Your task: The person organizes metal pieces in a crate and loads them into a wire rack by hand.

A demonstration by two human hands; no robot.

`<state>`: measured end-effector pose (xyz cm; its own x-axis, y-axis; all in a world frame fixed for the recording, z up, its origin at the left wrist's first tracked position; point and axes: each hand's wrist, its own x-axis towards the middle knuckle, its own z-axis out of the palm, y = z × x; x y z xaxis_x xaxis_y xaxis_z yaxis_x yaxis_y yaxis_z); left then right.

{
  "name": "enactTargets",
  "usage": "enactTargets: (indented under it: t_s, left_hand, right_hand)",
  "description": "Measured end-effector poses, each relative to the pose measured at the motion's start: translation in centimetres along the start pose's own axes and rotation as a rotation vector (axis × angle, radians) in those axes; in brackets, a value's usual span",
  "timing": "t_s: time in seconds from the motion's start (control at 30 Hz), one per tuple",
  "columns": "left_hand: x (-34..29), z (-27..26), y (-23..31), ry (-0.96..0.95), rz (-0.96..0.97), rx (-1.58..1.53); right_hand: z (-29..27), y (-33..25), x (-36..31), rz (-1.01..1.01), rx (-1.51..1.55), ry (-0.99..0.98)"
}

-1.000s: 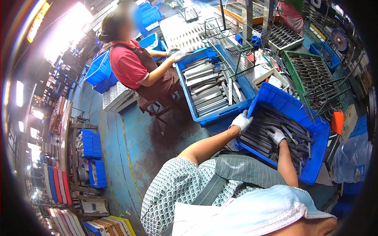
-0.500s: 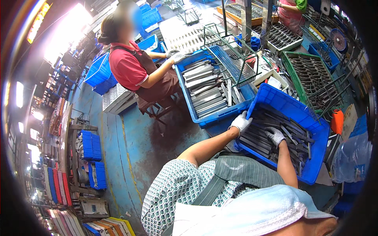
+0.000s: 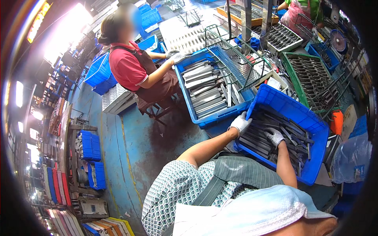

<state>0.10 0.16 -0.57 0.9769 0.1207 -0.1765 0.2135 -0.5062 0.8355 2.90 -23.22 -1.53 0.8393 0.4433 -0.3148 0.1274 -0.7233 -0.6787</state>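
My left hand [image 3: 241,124], in a pale work glove, grips the near-left rim of a deep blue plastic bin [image 3: 262,93]. The bin is tilted and holds many long, dark flat metal strips [image 3: 256,143], some lined up side by side and others lying crossed. Inside it, my right hand [image 3: 275,137], also gloved, rests on the strips with its fingers apart and slightly bent over them. No strip is lifted. To the left stands a shallower blue crate [image 3: 193,114] with brighter metal strips [image 3: 204,88] in rows.
A co-worker in a red shirt [image 3: 126,65] sits at the crate's far left, gloved hands by its rim. A green wire rack [image 3: 236,59] overhangs the crate. Beyond my bin are a green tray [image 3: 291,67] of dark parts and an orange object [image 3: 336,122]. Another person [image 3: 299,15] works behind.
My two hands stay almost where they were. The wire rack has shifted slightly to the right, and the far person in green has moved their arm and body.
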Motion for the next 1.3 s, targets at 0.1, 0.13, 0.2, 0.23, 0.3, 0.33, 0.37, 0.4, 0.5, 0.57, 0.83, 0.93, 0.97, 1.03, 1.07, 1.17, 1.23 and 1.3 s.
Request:
enactTargets:
  t_s: [0.1, 0.13, 0.2, 0.23, 0.3, 0.33, 0.37, 0.4, 0.5, 0.57, 0.83, 0.93, 0.97, 1.03, 1.07, 1.17, 1.23, 1.3]
  left_hand:
    - [0.1, 0.1, -0.1, 0.013, 0.011, -0.001]
    - [0.1, 0.1, -0.1, 0.014, 0.011, 0.002]
    - [0.1, 0.1, -0.1, 0.014, 0.01, 0.005]
    - [0.2, 0.1, -0.2, 0.008, 0.011, 0.002]
    - [0.3, 0.2, -0.3, 0.001, 0.011, -0.002]
    - [0.3, 0.2, -0.4, 0.008, 0.012, 0.0]
    - [0.3, 0.3, -0.5, 0.015, 0.013, 0.002]
    - [0.3, 0.3, -0.5, 0.014, 0.012, 0.002]
    - [0.3, 0.2, -0.5, 0.021, 0.019, 0.011]
    - [0.2, 0.2, -0.4, 0.03, 0.013, 0.024]
    - [0.4, 0.2, -0.6, 0.001, -0.002, 0.01]
    - [0.3, -0.2, 0.0, -0.057, -0.037, 0.006]
    - [0.2, -0.3, 0.3, -0.067, -0.04, 0.007]
    - [0.1, 0.1, -0.2, -0.012, -0.01, 0.01]
    - [0.1, 0.3, -0.4, 0.041, 0.022, 0.013]
    - [0.2, 0.4, -0.2, 0.027, 0.027, 0.015]
    - [0.3, 0.2, -0.4, 0.026, 0.03, 0.017]
    - [0.2, 0.0, -0.1, 0.019, 0.038, 0.019]
  right_hand:
    - [0.2, 0.7, 0.3, 0.025, 0.058, -0.034]
    - [0.2, 0.8, 0.3, 0.025, 0.059, -0.035]
    - [0.4, 1.0, 0.4, 0.03, 0.049, -0.026]
    - [0.4, 1.1, 0.4, 0.031, 0.05, -0.026]
    - [0.3, 0.9, 0.3, 0.005, 0.025, -0.015]
    - [0.2, 0.6, 0.2, 0.005, 0.026, -0.016]
    - [0.1, 0.4, 0.1, -0.001, 0.043, -0.024]
    - [0.0, 0.1, 0.0, -0.006, 0.061, -0.033]
    - [-0.3, -0.8, -0.3, -0.03, 0.013, -0.024]
    - [-0.3, -0.8, -0.4, -0.034, 0.016, -0.024]
    - [-0.5, -1.4, -0.5, 0.024, 0.012, -0.038]
    - [-0.4, -1.0, -0.4, 0.058, 0.041, -0.058]
    - [-0.3, -0.6, -0.3, 0.067, 0.062, -0.058]
    - [-0.1, -0.3, -0.1, 0.07, 0.082, -0.062]
    - [0.0, -0.2, 0.0, 0.079, 0.092, -0.069]
    - [0.3, 0.8, 0.2, 0.083, 0.101, -0.057]
    - [0.3, 0.3, 0.2, 0.068, 0.098, -0.047]
    - [0.0, -0.2, -0.1, 0.078, 0.097, -0.065]
